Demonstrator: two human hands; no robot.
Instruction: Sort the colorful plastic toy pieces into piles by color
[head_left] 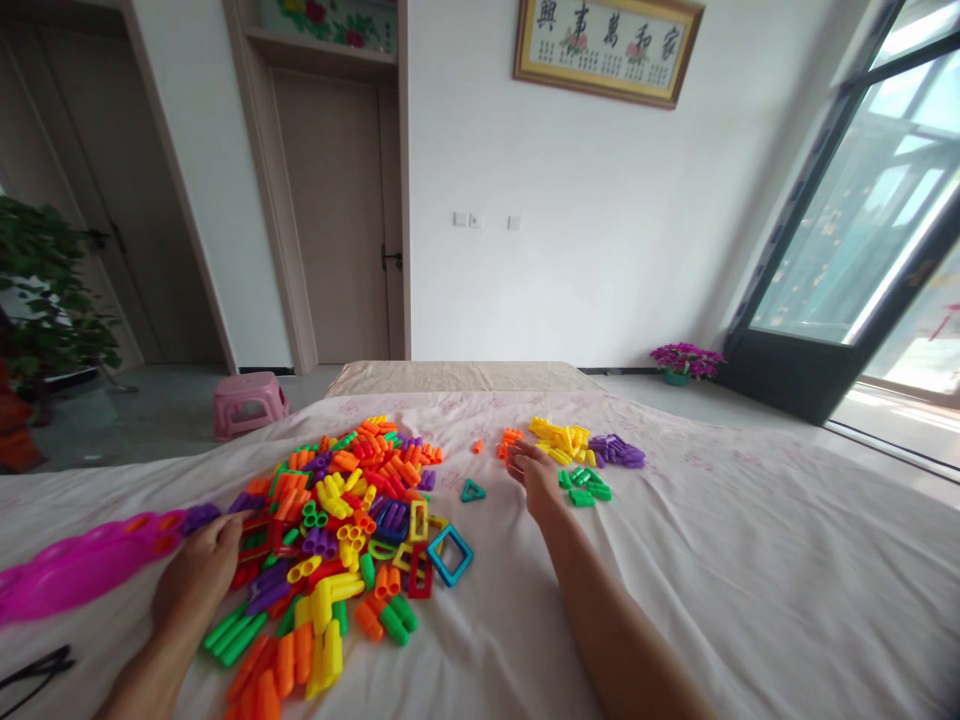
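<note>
A large mixed heap of plastic tube pieces (352,500) in orange, yellow, red, green and purple covers the left middle of the cloth. At its left edge is my left hand (201,570), its fingertips against purple and red pieces; what it grips, if anything, is hidden. My right hand (534,472) reaches to the small orange pile (509,440), fingers apart, palm low over the cloth. Around that hand lie a yellow pile (559,440), a purple pile (617,451) and a green pile (585,487). A lone orange piece (478,446) sits between the heap and the orange pile.
Beside the heap are a teal triangle (472,491) and a blue square frame (450,554). A magenta tray (90,565) lies at the left, with black glasses (37,668) in front of it. Beyond the cloth stand a pink stool (250,405) and a flower pot (676,378).
</note>
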